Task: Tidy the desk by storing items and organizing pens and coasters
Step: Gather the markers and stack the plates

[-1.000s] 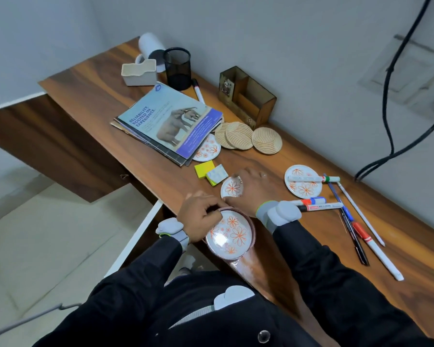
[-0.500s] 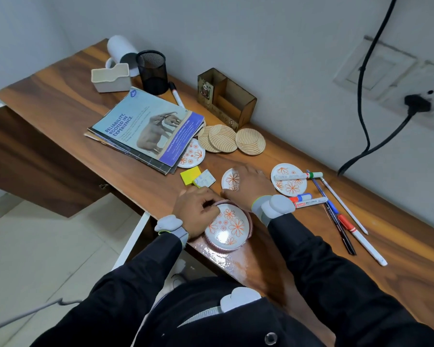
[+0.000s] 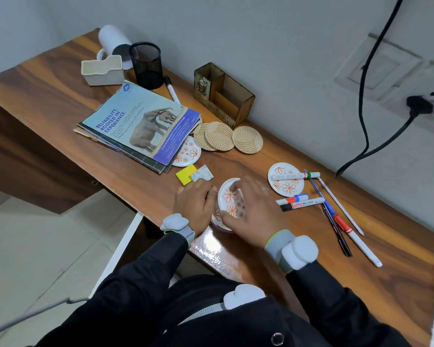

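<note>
Coasters going into a stack at the near edge of the desk (image 3: 311, 261).
Nearest, left hand (image 3: 196, 204) curled against the left rim of the lower coaster (image 3: 217, 220), likely to steady it. Right hand (image 3: 253, 211) clamped on a floral coaster (image 3: 229, 197), thumb at the near rim, fingers over the far one, poised over the lower coaster for a square landing; touching or not, unclear. Just right, markers (image 3: 301, 202) and pens (image 3: 336, 221) lying loose, one marker across a second floral coaster (image 3: 287, 186), probably next to clear. Farther back, third floral coaster (image 3: 189, 152) half under the magazines (image 3: 140, 128), wooden coasters (image 3: 221, 140) overlapping beside the wooden holder (image 3: 226, 96), mesh cup (image 3: 147, 63) upright, ready for pens.
</note>
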Available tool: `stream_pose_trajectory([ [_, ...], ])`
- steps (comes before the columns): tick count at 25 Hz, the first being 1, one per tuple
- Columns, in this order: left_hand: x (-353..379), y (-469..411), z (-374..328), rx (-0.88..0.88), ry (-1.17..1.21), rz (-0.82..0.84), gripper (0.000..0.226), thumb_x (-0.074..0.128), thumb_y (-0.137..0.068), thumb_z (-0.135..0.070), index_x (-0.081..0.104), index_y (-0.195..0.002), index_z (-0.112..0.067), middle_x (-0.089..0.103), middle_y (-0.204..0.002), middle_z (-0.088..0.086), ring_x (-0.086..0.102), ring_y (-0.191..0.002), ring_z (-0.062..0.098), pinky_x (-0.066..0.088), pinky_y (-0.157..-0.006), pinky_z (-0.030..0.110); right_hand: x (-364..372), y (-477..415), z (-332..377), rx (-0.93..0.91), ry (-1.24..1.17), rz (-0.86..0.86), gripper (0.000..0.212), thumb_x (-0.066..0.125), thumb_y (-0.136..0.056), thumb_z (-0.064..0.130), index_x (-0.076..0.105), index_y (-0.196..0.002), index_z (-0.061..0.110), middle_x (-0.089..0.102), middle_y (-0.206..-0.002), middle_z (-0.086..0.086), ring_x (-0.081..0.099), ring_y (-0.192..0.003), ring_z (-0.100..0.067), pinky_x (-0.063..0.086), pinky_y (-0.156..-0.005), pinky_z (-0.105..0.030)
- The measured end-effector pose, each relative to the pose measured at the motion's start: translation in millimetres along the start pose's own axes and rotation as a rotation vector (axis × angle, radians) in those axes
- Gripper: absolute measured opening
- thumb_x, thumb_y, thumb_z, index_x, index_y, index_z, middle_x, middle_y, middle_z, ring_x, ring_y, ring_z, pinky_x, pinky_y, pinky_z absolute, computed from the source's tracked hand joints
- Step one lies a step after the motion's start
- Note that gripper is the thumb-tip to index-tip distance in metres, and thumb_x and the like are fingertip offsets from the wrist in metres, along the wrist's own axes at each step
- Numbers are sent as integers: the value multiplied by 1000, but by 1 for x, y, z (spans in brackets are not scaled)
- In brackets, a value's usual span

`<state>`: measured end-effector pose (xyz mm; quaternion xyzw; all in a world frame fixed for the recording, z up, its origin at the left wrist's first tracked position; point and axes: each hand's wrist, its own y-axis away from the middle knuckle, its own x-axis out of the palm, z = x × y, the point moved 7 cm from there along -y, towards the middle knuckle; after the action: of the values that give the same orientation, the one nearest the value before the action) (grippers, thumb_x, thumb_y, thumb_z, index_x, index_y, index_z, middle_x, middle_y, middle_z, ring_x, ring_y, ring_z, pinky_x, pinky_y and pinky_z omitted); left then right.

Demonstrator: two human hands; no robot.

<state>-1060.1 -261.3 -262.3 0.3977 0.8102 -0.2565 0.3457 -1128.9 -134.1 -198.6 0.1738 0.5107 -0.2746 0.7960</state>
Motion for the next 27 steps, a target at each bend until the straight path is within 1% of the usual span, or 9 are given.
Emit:
stream_pose_trajectory([
  [3,-1,0,0,6,61,-6,50,18,-101,-50,63,-99,-29,61,-90,-7,57,-89,23,38,-78,40,27,7,-10,29,70,102,40,62,-83,47,53,-112,21,37,-147,0,36,-132,-25,32,-101,-33],
  [6,1,-2,-3,24,27,3,37,36,-93,-52,66,-102,-32,64,-95,-10,58,-93,20,38,-80,37,37,7,-11,-13,-15,89,29,55,-92,42,58,-111,20,28,-157,-3,24,-144,-24,25,-111,-36],
  [10,4,-4,1,34,36,-5,35,42,-83,-45,67,-105,-33,65,-94,-10,59,-93,19,38,-80,36,14,-7,-41,104,-164,-66,28,48,-95,45,60,-109,24,40,-148,-3,39,-134,-24,33,-106,-37],
  [11,3,-4,3,35,39,-6,34,42,-83,-44,67,-104,-33,64,-93,-10,60,-92,20,39,-79,36,6,-15,-55,162,-134,-93,29,48,-94,45,58,-112,24,41,-147,-3,38,-133,-24,32,-106,-37],
  [14,3,-4,4,28,47,-15,33,43,-82,-43,66,-103,-32,64,-91,-10,59,-88,20,39,-77,36,-10,-39,-99,287,122,-44,35,51,-92,42,55,-121,23,47,-138,-3,41,-129,-27,32,-109,-43],
  [18,3,-3,2,29,42,-15,34,41,-82,-43,67,-102,-32,64,-90,-10,59,-87,19,34,-75,32,-13,-39,-132,358,358,31,30,49,-91,36,56,-118,25,55,-120,-5,49,-114,-31,31,-105,-44],
  [21,3,-3,2,22,36,-11,35,41,-82,-43,67,-102,-32,63,-90,-10,58,-88,19,33,-75,32,-17,-22,-144,396,427,6,25,51,-89,39,58,-110,27,58,-116,-4,49,-113,-31,27,-106,-46],
  [24,3,-3,1,19,43,-1,36,41,-82,-44,67,-103,-32,64,-91,-10,59,-88,20,36,-76,34,-26,3,-163,542,452,-29,26,48,-90,48,59,-102,28,60,-117,-4,50,-117,-31,21,-111,-50],
  [27,2,-3,0,17,44,6,38,40,-82,-44,68,-105,-30,65,-94,-10,59,-91,21,39,-79,36,-30,16,-177,660,452,-32,31,45,-91,51,57,-109,28,59,-124,-7,49,-121,-33,23,-112,-52],
])
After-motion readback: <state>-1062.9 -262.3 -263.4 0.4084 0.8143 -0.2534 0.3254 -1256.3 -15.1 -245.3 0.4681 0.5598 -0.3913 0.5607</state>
